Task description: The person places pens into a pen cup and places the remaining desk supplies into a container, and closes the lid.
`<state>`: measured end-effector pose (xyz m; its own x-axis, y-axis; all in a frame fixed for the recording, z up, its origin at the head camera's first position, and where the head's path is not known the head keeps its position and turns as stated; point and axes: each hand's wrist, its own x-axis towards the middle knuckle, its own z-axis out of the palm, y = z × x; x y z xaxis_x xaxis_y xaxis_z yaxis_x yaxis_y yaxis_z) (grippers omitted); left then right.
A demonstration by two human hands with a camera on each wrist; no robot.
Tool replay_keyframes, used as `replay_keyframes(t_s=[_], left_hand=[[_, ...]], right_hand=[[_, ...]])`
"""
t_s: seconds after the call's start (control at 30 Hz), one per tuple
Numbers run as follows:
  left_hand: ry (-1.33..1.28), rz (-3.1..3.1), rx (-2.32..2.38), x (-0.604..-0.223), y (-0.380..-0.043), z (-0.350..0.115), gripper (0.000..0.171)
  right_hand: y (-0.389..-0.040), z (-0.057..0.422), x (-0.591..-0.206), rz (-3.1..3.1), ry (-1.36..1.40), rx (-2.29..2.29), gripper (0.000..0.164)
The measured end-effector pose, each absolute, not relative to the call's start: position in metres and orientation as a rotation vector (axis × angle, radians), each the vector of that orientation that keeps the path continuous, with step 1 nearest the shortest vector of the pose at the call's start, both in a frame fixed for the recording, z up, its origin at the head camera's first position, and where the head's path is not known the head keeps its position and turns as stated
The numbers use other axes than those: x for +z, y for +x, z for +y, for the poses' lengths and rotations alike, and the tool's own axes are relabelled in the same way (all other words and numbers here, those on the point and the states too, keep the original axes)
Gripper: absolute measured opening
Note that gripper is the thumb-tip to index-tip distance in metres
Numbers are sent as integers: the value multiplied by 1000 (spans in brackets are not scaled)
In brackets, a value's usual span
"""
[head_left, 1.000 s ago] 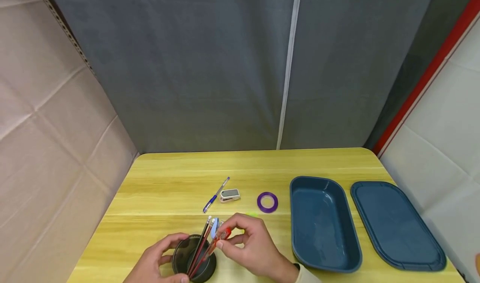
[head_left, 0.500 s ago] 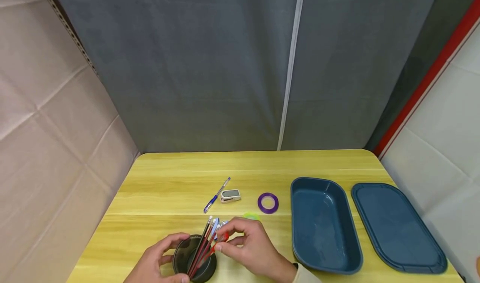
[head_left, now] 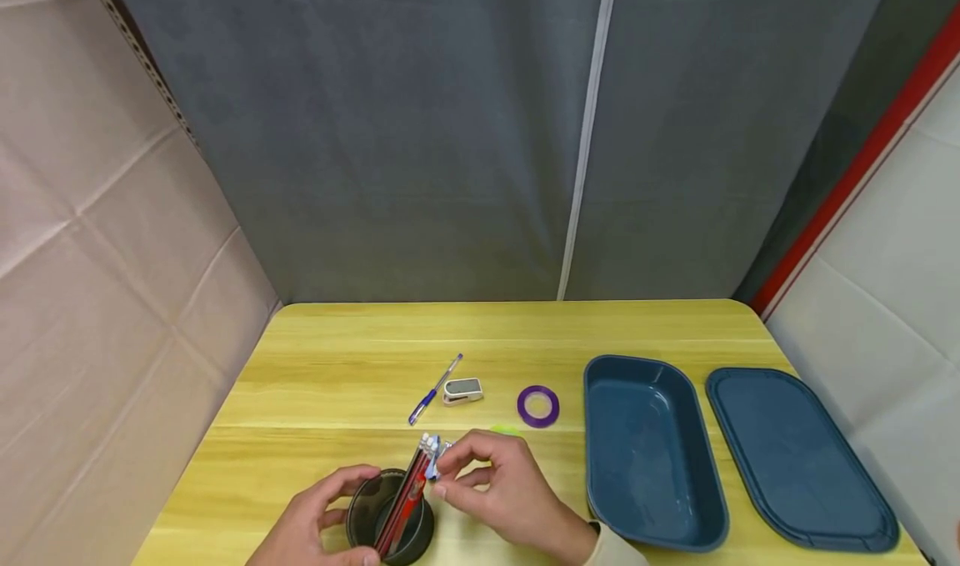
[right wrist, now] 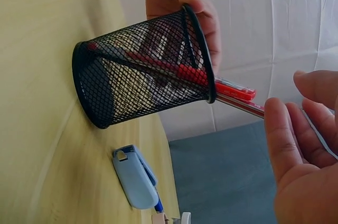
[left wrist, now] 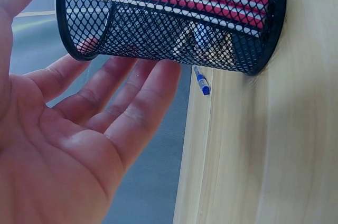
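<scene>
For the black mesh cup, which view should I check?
The right wrist view: it shows the mesh cup nearly whole, from rim to base. The head view looks down into its opening, with the left hand gripping it. The left wrist view has its mesh close up, but the picture's top edge cuts it off.

We have cup (right wrist: 142, 73) nr table (head_left: 315, 383) edge, pens/pencils (head_left: 405, 503) in it, leaning to 1 o'clock. L hand (head_left: 318, 516) on cup at 9; R hand (head_left: 506, 487) btw 2 + 3. Pen (head_left: 435, 390) at cup's 1, stapler-like tool (head_left: 462, 391) at pen's 3; then tape roll (head_left: 522, 416), tray (head_left: 720, 499), lid (head_left: 802, 458), each approx. prev. item's 3.
</scene>
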<state>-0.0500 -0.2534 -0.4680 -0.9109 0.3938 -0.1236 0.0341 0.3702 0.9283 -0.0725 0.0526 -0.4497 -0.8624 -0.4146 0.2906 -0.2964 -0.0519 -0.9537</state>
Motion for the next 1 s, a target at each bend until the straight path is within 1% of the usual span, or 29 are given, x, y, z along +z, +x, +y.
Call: replay_keyframes(t_s=[0.2,0.4,0.6,0.77,1.0], left_hand=[[376,2310,1549,-467,-51,-252,65],[362,2308,1535,-465,-51,-253,65],[350,2313,1526,-465,-51,-255,64],[364,2319,1520,-465,-51,-255,63],[344,2319,1521,-465,-51,-254,63]], right_hand=[[-75,59,-438,2106,-785,-2027,19],[-78,69,-422,2124,-899,-2001,18],[-83,78,-405,2158,-895,-1922,21],[-89,83,-398,2181,-983,-1892,19],[-100,84,-391,2223,-1067,-1855,23]])
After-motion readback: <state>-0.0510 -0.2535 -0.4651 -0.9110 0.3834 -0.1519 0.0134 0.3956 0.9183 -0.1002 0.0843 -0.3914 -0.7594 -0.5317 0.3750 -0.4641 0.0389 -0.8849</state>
